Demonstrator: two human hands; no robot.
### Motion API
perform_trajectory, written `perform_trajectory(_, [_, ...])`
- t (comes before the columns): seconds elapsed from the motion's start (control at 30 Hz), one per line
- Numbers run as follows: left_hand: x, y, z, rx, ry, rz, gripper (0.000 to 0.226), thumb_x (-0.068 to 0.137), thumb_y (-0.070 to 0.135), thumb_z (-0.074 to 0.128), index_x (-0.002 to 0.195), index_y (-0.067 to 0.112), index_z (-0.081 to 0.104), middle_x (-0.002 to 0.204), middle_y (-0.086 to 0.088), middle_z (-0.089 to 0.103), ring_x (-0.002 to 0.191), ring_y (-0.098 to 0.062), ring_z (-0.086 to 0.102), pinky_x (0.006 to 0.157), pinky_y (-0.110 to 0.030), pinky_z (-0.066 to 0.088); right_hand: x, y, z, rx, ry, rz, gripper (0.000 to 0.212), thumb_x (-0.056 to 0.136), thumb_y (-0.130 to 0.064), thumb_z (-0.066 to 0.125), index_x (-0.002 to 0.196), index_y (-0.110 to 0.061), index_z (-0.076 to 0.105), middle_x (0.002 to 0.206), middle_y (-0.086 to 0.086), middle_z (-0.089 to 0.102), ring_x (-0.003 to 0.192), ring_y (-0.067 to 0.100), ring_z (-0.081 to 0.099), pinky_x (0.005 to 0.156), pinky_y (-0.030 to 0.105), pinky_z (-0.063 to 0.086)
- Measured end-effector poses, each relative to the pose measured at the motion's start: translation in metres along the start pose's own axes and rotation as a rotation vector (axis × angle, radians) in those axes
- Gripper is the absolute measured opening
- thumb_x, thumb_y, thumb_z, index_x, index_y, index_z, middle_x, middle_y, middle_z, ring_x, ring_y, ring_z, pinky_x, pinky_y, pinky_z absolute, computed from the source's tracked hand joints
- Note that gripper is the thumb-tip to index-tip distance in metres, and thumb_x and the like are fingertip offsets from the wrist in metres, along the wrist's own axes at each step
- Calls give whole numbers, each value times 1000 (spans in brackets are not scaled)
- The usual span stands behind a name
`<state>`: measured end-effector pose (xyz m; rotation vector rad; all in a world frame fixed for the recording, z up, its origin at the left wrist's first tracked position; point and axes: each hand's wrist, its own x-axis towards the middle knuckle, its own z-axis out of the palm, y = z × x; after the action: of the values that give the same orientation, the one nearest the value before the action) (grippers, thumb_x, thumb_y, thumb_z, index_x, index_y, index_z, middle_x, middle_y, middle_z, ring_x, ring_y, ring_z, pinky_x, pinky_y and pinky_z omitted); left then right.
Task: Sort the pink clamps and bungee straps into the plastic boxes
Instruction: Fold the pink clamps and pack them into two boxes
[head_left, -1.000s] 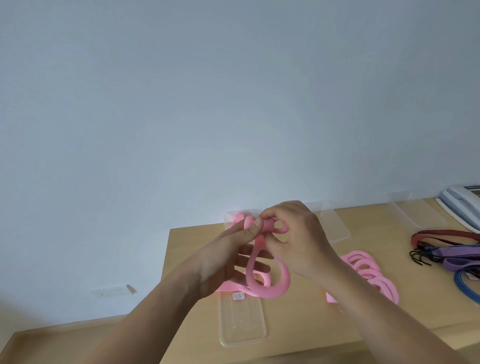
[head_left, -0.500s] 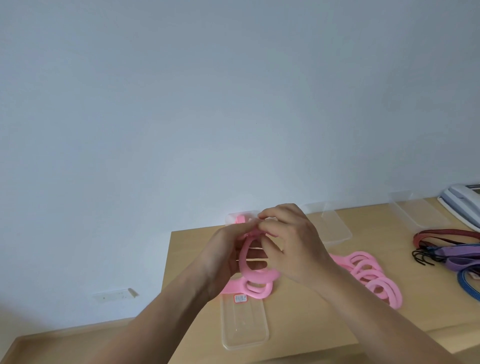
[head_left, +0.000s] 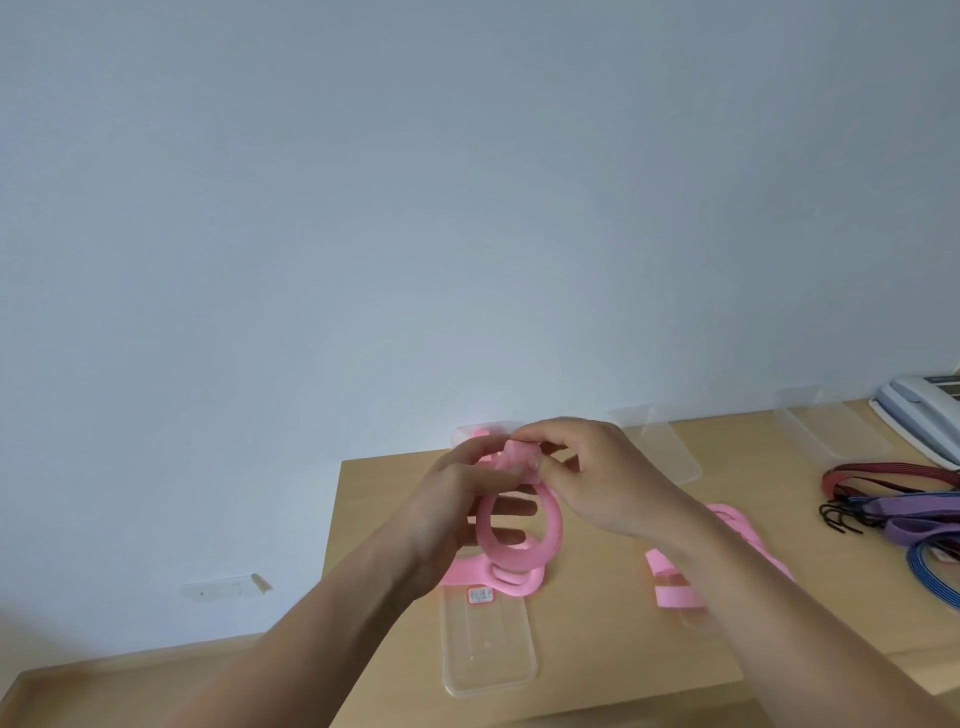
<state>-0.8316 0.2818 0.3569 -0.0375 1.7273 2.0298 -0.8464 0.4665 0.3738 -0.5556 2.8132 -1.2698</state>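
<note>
I see both hands up: left hand (head_left: 457, 499) and right hand (head_left: 597, 483) pinch one pink clamp (head_left: 519, 530) between them.

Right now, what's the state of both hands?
Left hand: holds the pink clamp, thumb at its top end.
Right hand: pinches the top end of the same clamp.

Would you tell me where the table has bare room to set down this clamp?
Bare wood lies between the middle clear box and the right clear box, and nearer, between the front clear box and the loose pink clamps. The right edge is crowded with bungee straps and a telephone.
</note>
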Motion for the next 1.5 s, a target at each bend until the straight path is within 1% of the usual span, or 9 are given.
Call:
perform_trajectory(0.2, [2, -12, -11, -342, -114, -115, 49, 85, 1, 58, 134, 3, 65, 135, -20, 67, 125, -46, 64, 109, -68, 44, 3, -4, 15, -60, 87, -64, 30, 88, -6, 66, 113, -21, 72, 102, -16, 69, 91, 0, 62, 82, 11, 47])
perform_trajectory(0.33, [-1, -13, -20, -463, -147, -109, 44, 89, -5, 54, 132, -6, 62, 118, -20, 72, 111, -46, 69, 103, -56, 55, 4, -4, 33, -80, 132, -125, 34, 83, 1, 66, 110, -19, 73, 99, -24, 62, 90, -15, 56, 81, 3, 42])
perform_trajectory(0.5, [-6, -14, -39, -456, -22, -93, 32, 94, -12, 54, 124, -11, 64, 106, -23, 75, 94, -35, 74, 83, -42, 64, 7, -7, 55, -51, 181, -200, 30, 77, 3, 73, 97, -18, 77, 100, -14, 74, 96, -1, 65, 82, 13, 49])
perform_trajectory(0.63, [-7, -19, -60, -432, 6, -94, 35, 92, -19, 54, 125, -13, 63, 112, -27, 72, 95, -36, 74, 85, -44, 64, 6, -9, 72, -13, 122, -219, 22, 81, -7, 73, 96, -23, 75, 111, -12, 73, 105, -1, 65, 89, 17, 50])
perform_trajectory(0.73, [-6, -27, -78, -372, 1, -97, 36, 89, -21, 55, 120, -9, 69, 119, -31, 71, 102, -40, 73, 85, -44, 64, 2, -8, 86, -2, 56, -169, 25, 76, -23, 81, 98, -27, 71, 105, -18, 70, 98, -5, 64, 80, 13, 48])
perform_trajectory(0.93, [9, -52, -96, -274, -41, -177, 46, 71, -19, 72, 115, -8, 68, 107, -23, 74, 96, -38, 75, 83, -45, 64, -5, 7, 116, -64, 118, -130, 26, 71, -9, 85, 92, -16, 72, 103, -11, 72, 93, 5, 67, 75, 26, 54])
perform_trajectory(1.07, [34, -62, -104, -195, -62, -249, 57, 67, -6, 74, 122, -1, 65, 117, -17, 71, 97, -33, 75, 85, -49, 63, 1, 30, 123, -79, 129, -101, 27, 70, -13, 84, 90, -21, 67, 93, -15, 69, 84, 5, 66, 71, 22, 53])
perform_trajectory(1.3, [100, -83, -126, 558, 335, -149, 33, 91, 25, 76, 122, 24, 67, 120, 8, 65, 106, -17, 66, 90, -41, 59, 70, 101, 123, -239, 93, -48, 40, 67, -11, 84, 103, -17, 68, 95, -10, 66, 77, 4, 54, 68, 18, 45])
perform_trajectory(1.5, [156, -96, -125, 730, 440, -223, 38, 98, 34, 67, 132, 20, 61, 121, 3, 67, 107, -21, 65, 95, -43, 55, 131, 151, 139, -360, -70, -82, 35, 74, -10, 80, 107, -9, 69, 106, 4, 68, 94, 25, 63, 77, 33, 51])
